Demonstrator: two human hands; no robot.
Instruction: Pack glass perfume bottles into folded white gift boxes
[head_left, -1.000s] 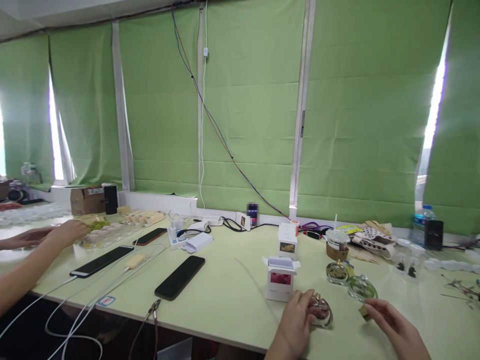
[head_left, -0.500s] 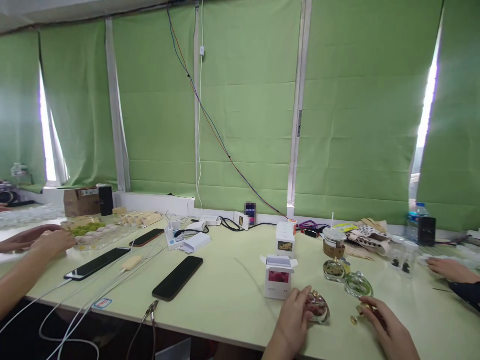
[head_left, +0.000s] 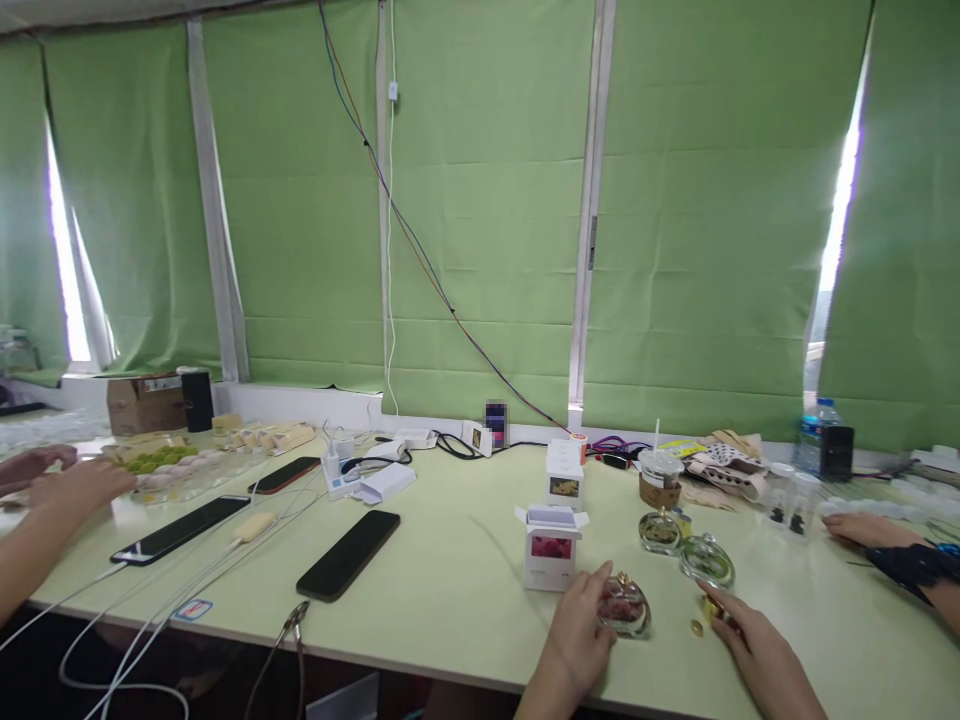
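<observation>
My left hand (head_left: 581, 632) is closed at the left side of a glass bottle (head_left: 625, 606) with reddish contents, which stands near the table's front edge. My right hand (head_left: 750, 630) has its fingers pressed round a small gold cap (head_left: 712, 608), mostly covered by them. A small gold piece (head_left: 697, 628) lies on the table just left of those fingers. Behind are a bottle with green contents (head_left: 706, 562) and another glass bottle (head_left: 660, 533). An open white box with a pink picture (head_left: 550, 548) stands beyond my left hand.
Another white box (head_left: 564, 475) and an iced drink cup (head_left: 661, 478) are farther back. Phones (head_left: 349, 555) and white cables lie to the left. Other people's hands are at a tray (head_left: 169, 475) on the far left and at the right edge (head_left: 874, 530).
The whole view has shifted slightly, with things now a little farther left. The gold cap in my right hand shows a bit more upright. My left hand stays at the reddish bottle.
</observation>
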